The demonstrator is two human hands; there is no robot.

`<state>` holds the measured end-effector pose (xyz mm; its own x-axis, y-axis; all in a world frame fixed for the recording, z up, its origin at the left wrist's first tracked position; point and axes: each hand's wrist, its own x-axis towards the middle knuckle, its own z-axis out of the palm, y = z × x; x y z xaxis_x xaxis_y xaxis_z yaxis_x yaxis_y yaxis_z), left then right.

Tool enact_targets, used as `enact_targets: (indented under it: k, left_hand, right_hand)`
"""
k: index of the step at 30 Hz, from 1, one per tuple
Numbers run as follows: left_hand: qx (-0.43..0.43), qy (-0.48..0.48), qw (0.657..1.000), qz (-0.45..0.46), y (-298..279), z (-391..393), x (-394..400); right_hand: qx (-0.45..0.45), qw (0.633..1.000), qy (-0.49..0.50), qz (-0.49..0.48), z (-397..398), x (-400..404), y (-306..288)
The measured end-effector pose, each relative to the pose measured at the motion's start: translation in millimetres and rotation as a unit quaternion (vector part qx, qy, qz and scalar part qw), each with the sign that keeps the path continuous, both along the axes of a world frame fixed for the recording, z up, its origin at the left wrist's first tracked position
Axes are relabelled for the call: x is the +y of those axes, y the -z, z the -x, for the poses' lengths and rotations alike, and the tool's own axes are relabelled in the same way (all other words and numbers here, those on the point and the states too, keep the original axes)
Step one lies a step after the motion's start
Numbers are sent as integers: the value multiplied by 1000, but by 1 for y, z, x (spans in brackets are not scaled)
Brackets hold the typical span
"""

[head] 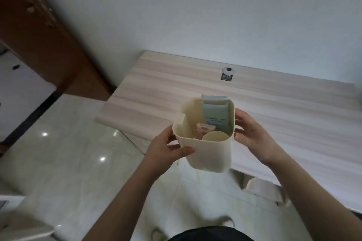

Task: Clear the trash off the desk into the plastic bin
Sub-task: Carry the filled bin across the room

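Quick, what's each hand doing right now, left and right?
Left hand: grips the left side of the plastic bin, thumb across its front.
Right hand: holds the bin's right side, fingers curled at the rim.

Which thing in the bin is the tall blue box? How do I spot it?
Find the cream plastic bin that the left hand and right hand hold over the near edge of the wooden desk. Inside, at the far wall, stands the pale blue carton. It alone pokes above the rim; the pink wrapper and paper cup sit lower.
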<state>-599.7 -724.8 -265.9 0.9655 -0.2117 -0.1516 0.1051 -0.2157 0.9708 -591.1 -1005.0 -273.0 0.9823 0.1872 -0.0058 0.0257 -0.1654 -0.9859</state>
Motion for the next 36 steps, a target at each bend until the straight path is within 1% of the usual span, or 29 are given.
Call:
enact_targets:
  k: [4, 9, 11, 17, 23, 29, 33, 36]
  left_hand:
    - [-8, -48, 998, 36, 1, 11, 65]
    - [-12, -98, 993, 61, 3, 26, 152]
    - [-17, -120, 990, 66, 6, 33, 184]
    - [-54, -201, 975, 77, 3, 48, 262]
    - [-102, -281, 952, 65, 4, 62, 305]
    - [-110, -350, 930, 30, 4, 53, 333]
    - [-108, -358, 927, 5, 5, 26, 350]
    - [-95, -350, 932, -14, 5, -6, 357]
  right_hand:
    - [-5, 999, -40, -34, -9, 69, -5]
    - [9, 995, -84, -59, -10, 161, -5]
    - [18, 993, -99, -62, -10, 197, -6]
    - [4, 990, -133, -51, -12, 285, -4]
    - [13, 985, -159, -71, -21, 347, -6]
    - [14, 980, -189, -60, -51, 390, -4]
    - [28, 980, -186, -66, -80, 408, 7]
    - [29, 983, -175, -45, -111, 418, 11]
